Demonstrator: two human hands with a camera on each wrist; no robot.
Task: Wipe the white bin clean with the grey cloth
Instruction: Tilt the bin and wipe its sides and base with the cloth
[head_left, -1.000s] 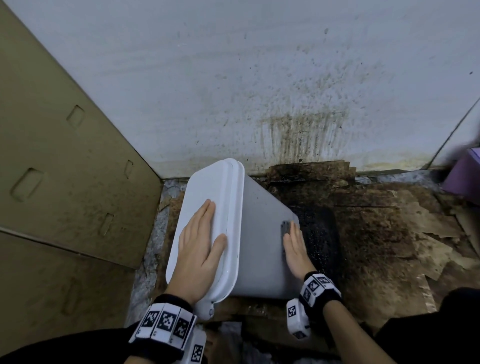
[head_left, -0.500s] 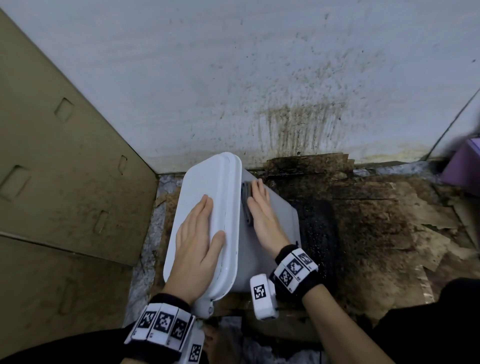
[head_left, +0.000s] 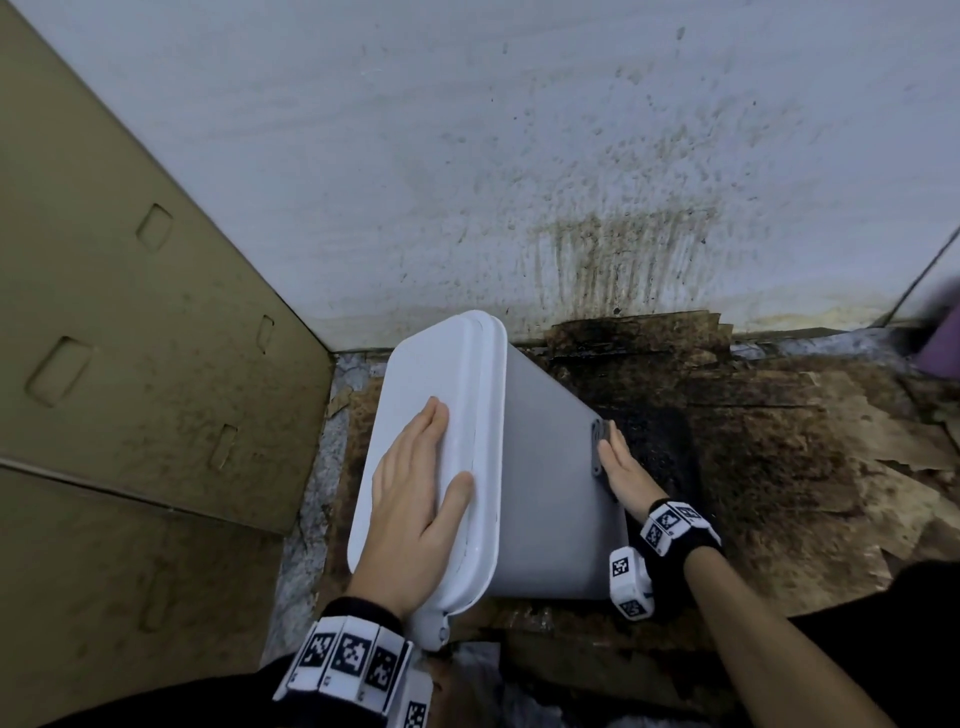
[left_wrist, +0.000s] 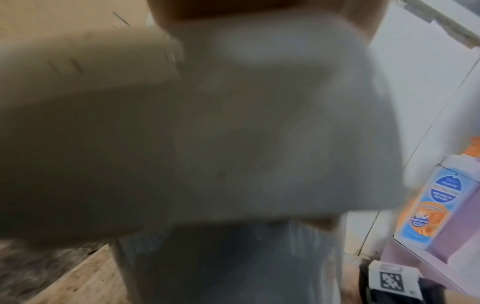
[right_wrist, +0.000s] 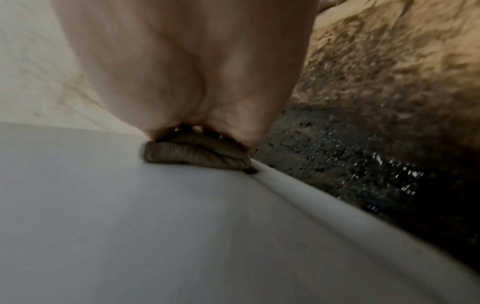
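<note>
White plastic bin (head_left: 545, 499) lies tilted on stained cardboard. My left hand (head_left: 415, 499) lies flat on its lid; my right hand (head_left: 621, 470) flattens the folded grey cloth (head_left: 597, 447) against the side's far edge. I advise firm, overlapping strokes.

Dim, even, cool light; no hard shadows. Head view sharp at centre, with wide-angle bending toward the edges; a purple object (head_left: 943, 345) at far right is smeared. Left-wrist view heavily blurred and out of focus. Right-wrist view soft; specular glints on wet floor (right_wrist: 376, 164) at right.
</note>
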